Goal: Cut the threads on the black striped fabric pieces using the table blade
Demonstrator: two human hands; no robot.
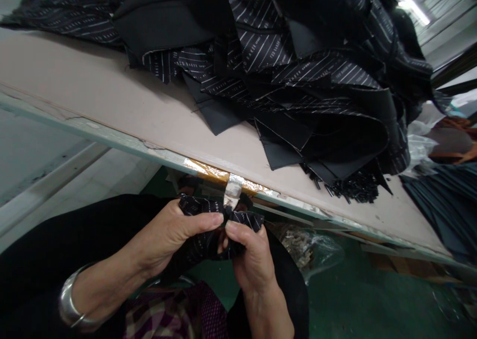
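Observation:
My left hand (186, 226) pinches a piece of black printed fabric (199, 205) between thumb and fingers. On the other side of the same fabric, my right hand (249, 242) grips it, thumb on top. The two thumbs almost meet at the middle, where the cloth is bunched against a metal strip (233, 189) that sticks out from the table edge. White dotted lines and small lettering run across the fabric. Most of my fingertips are hidden under the cloth.
A large heap of black printed fabric pieces (261, 45) lies along the table (93, 88). Brown tape (208, 171) covers part of the edge. Small black bits (356, 190) sit by the heap. Dark folded cloth (447, 200) is at right. A clear plastic bag (309, 247) lies below.

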